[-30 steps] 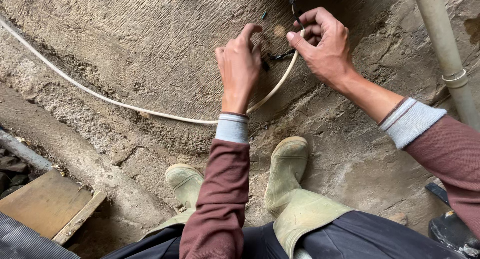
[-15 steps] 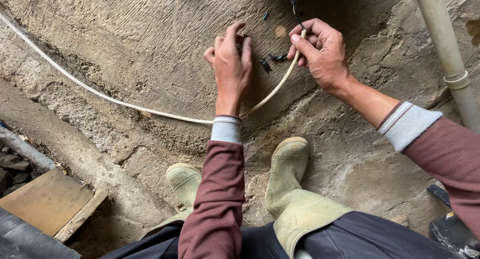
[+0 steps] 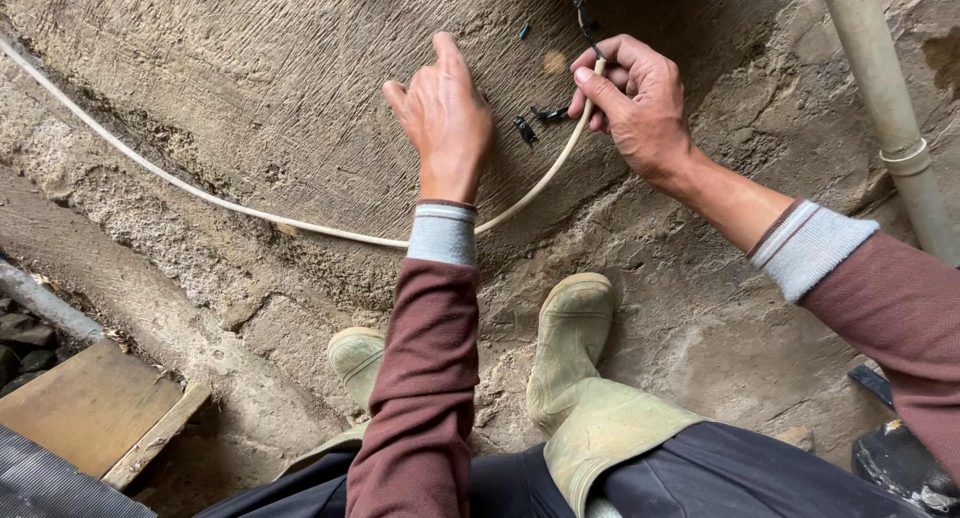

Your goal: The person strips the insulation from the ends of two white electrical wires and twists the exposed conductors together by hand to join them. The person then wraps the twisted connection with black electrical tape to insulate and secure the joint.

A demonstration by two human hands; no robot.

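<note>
While the right hand (image 3: 640, 103) pinches the end of the white cable (image 3: 300, 221) against the rough concrete wall (image 3: 250, 88), the left hand (image 3: 440, 118) rests open-fingered just beside it, holding nothing, near small black clips (image 3: 525, 130) on the wall.

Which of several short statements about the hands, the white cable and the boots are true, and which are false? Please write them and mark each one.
1. The right hand pinches the white cable near its end. True.
2. The left hand grips the white cable. False: it rests open on the rough concrete surface, fingers spread.
3. Small black pieces lie between the two hands. True.
4. The person wears red boots. False: the rubber boots are pale green.
5. A grey pipe runs at the right edge. True.
</note>
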